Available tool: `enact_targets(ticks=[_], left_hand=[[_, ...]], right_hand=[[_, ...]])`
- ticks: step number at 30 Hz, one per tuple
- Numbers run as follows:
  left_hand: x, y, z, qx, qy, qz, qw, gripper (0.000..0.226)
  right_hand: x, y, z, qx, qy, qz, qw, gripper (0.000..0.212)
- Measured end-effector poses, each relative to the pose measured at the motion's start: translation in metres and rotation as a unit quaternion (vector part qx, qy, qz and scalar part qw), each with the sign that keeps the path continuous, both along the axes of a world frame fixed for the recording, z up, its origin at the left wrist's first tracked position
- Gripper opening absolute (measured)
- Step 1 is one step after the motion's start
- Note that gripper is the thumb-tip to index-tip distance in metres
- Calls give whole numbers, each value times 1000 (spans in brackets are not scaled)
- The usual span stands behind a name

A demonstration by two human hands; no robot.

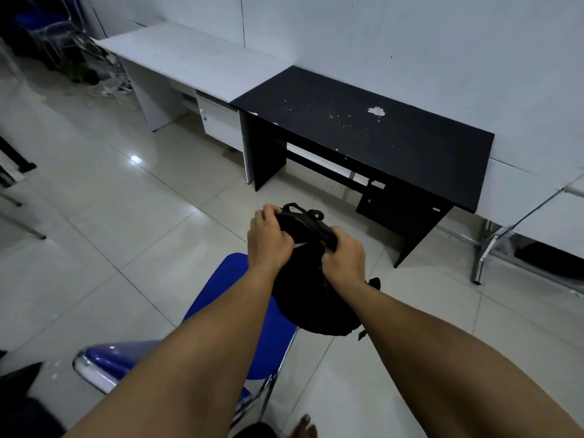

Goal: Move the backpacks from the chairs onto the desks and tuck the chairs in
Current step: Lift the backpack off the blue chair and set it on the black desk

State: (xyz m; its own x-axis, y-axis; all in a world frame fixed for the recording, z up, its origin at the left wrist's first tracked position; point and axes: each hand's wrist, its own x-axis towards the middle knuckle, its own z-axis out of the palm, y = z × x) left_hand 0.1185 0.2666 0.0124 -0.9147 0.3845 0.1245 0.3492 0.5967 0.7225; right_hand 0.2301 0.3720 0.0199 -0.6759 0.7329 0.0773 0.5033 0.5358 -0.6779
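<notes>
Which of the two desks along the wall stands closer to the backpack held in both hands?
The black desk, directly ahead of the backpack. The white desk stands farther off to its left.

1. My left hand and right hand grip the backpack top, over the chair seat's right edge.
2. Two desks stand ahead against the wall: near desk right, far desk left, touching.

No readable text, number or sign shows anywhere; only a small white swoosh-shaped mark on the black fabric backpack, partly hidden.
</notes>
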Motion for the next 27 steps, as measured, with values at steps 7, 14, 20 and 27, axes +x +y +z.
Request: enact_targets(ticks=[7, 14, 20, 27], left_hand=[[-50, 11, -11, -165, -50, -99, 980, 75], [-91, 44, -33, -146, -78, -126, 978, 24], [-103, 97, -54, -59, -102, -140, 983, 16], [-114, 175, -29, -42, -23, -112, 993, 16]], right_hand=[[-11, 41, -4, -9, 4, 52, 999, 41], [-36, 88, -20, -20, -17, 57, 998, 40], [-56, 146, -36, -69, -61, 11, 996, 35], [-70, 217, -13, -38, -64, -19, 997, 40]])
